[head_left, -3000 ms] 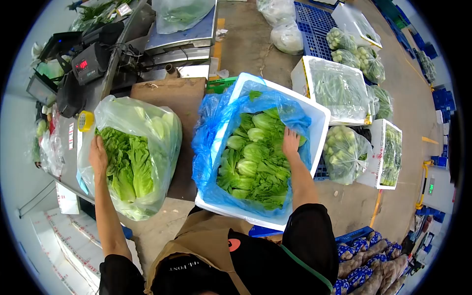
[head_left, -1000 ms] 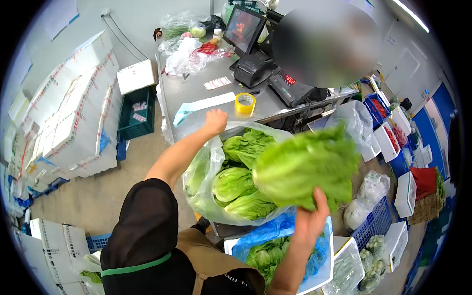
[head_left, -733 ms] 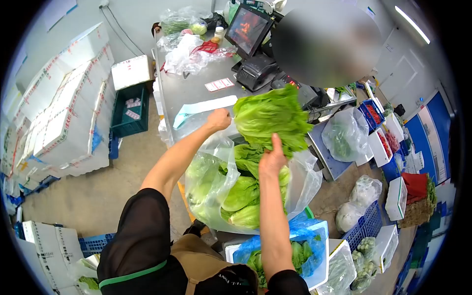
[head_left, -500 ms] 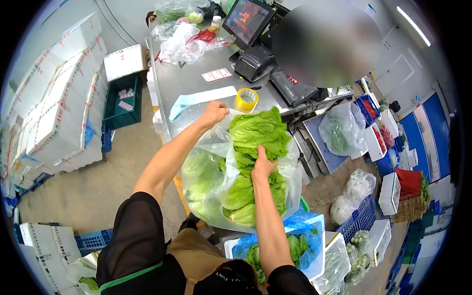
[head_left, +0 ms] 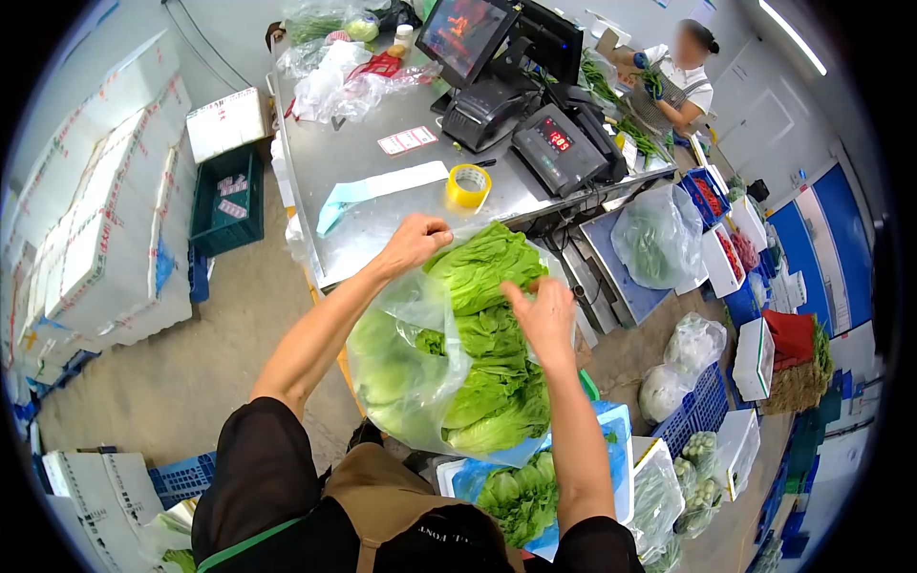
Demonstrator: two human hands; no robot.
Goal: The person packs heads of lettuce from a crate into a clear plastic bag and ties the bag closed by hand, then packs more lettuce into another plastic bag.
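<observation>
A clear plastic bag (head_left: 392, 382) full of leafy green lettuce (head_left: 487, 329) hangs in front of me at the table's near edge. At the bag's upper left rim my left hand (head_left: 417, 244) is closed on the plastic. My right hand (head_left: 544, 315) hovers at the upper right of the lettuce, thumb and fingers apart; its fingertips are partly hidden. Below the bag, more lettuce (head_left: 521, 492) lies in a white foam box (head_left: 619, 458) lined with blue plastic.
The metal table (head_left: 382, 220) carries a tape roll (head_left: 468, 186), a scale (head_left: 559, 148), a printer (head_left: 485, 115) and a screen (head_left: 466, 38). A co-worker (head_left: 678, 81) handles greens beyond. White foam boxes (head_left: 105, 210) are stacked left; bagged vegetables (head_left: 659, 234) stand right.
My right hand has moved right and up, off the lettuce leaves it was pressing. My left hand stays on the bag's rim, slightly lower. The view has shifted, and the co-worker now shows.
</observation>
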